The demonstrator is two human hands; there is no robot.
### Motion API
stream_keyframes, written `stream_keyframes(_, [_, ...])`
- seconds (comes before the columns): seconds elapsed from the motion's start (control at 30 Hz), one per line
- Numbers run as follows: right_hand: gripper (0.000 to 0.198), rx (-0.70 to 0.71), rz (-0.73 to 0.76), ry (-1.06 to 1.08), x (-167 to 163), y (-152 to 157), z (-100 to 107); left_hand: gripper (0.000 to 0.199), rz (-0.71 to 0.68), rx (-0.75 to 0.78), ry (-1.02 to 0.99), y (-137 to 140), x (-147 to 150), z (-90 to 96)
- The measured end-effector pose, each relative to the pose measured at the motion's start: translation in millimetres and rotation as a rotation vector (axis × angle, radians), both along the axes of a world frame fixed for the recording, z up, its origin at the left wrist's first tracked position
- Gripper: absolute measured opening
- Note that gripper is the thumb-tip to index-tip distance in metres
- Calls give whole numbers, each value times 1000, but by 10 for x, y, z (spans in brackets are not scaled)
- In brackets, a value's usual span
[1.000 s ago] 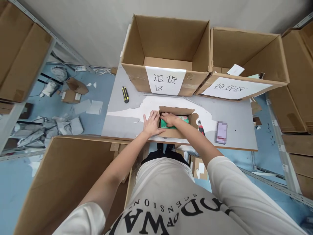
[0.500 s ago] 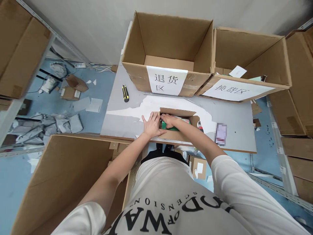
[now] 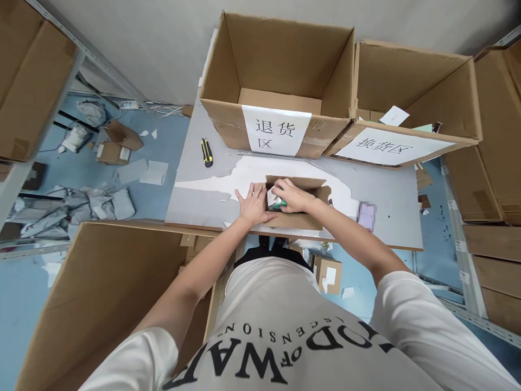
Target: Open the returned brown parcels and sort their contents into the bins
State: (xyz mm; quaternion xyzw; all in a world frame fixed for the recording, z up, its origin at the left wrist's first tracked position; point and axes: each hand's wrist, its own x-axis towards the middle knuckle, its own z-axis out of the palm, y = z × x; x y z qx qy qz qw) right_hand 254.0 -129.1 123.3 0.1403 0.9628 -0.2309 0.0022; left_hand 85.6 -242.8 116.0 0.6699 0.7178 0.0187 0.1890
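Note:
A small open cardboard box [image 3: 303, 221] lies near the front edge of the table. My left hand [image 3: 252, 206] rests on its left end with the fingers spread. Inside the box, my right hand [image 3: 292, 196] is closed on a green and white package [image 3: 275, 205]. The package is tilted, its white side showing towards the left end of the box. My fingers cover much of it, so its exact kind cannot be made out.
Two large cartons with paper signs [image 3: 277, 130] [image 3: 393, 146] stand along the back of the table. A yellow-black utility knife [image 3: 207, 152] lies at left and a blurred purple item [image 3: 367, 216] at right. A big open carton [image 3: 122, 271] stands at my left.
My right hand has gone from pressing down in the small box to gripping the package and tilting it up. My left hand stays at the box's left end.

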Motion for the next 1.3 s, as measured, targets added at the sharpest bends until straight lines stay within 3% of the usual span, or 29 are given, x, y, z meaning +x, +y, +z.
stream_keyframes(0.13, [40,-35,-130,110,348,59,114,85,-68,58,5,-19,37,10])
stream_keyframes(0.27, [33,-46,-244,139,643,6,54,48,-351,126,-56,-89,127,-53])
stream_keyframes(0.4, [28,-34,-345,275,811,-92,57,39,-508,118,-8,-109,194,-159])
stream_keyframes(0.53, [33,69,-577,451,986,-111,299,31,-467,140,85,29,214,-268])
stream_keyframes(0.67, [44,274,-764,600,1250,-115,762,37,-371,198,72,353,144,-336])
stream_keyframes(0.77, [49,397,-849,643,1449,-244,1096,39,-295,250,75,654,77,-341])
stream_keyframes(0.87, [51,449,-858,700,1542,-478,1212,42,-257,279,108,907,47,-316])
stream_keyframes(0.97, [47,371,-790,728,1477,-710,995,40,-248,278,90,1047,40,-279])
stream_keyframes(1.07, [39,214,-743,686,1307,-852,524,40,-246,248,71,1089,20,-224])
stream_keyframes(1.2, [33,81,-753,620,1074,-891,-122,67,-252,189,77,1066,-73,-66])
stream_keyframes(1.3, [32,-10,-771,510,967,-873,-439,88,-256,192,74,903,-142,82])
